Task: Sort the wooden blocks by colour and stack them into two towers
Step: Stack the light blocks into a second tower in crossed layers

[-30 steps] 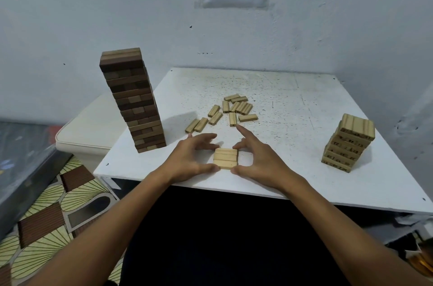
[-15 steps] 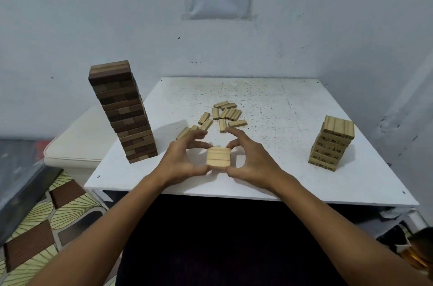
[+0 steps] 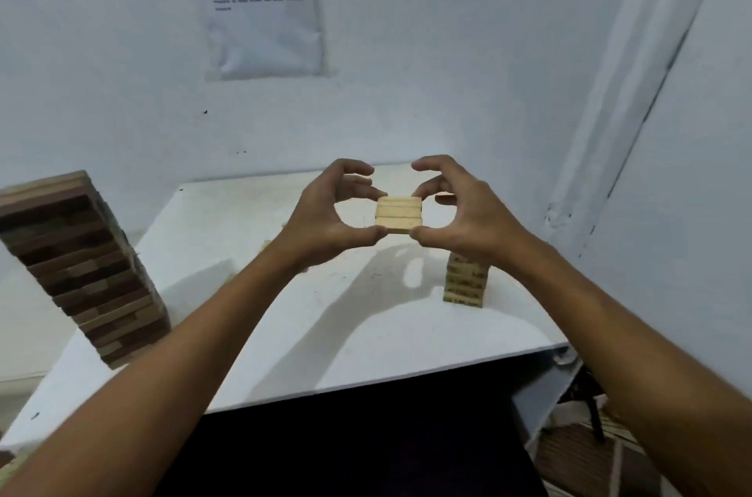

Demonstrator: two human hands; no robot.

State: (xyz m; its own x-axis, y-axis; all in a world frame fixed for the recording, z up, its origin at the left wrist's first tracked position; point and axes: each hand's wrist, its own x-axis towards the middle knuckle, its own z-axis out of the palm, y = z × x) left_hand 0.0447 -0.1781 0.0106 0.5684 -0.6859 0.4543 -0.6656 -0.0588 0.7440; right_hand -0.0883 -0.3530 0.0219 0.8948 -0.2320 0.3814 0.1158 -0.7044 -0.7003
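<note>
Three pale wooden blocks (image 3: 398, 215), laid side by side as one flat square with visible seams, are held in the air above the middle of the white table (image 3: 252, 317). The left hand (image 3: 329, 217) and right hand (image 3: 464, 215) pinch them from opposite sides, thumbs below. The right hand hides the top of the light tower (image 3: 465, 281) near the right edge. The dark tower (image 3: 81, 264), at the left edge, is partly cut off. A printed sheet (image 3: 260, 0), its text unreadable, hangs on the white wall.

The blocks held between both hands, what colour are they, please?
Light, pale wood blocks, seen in the head view.
</note>
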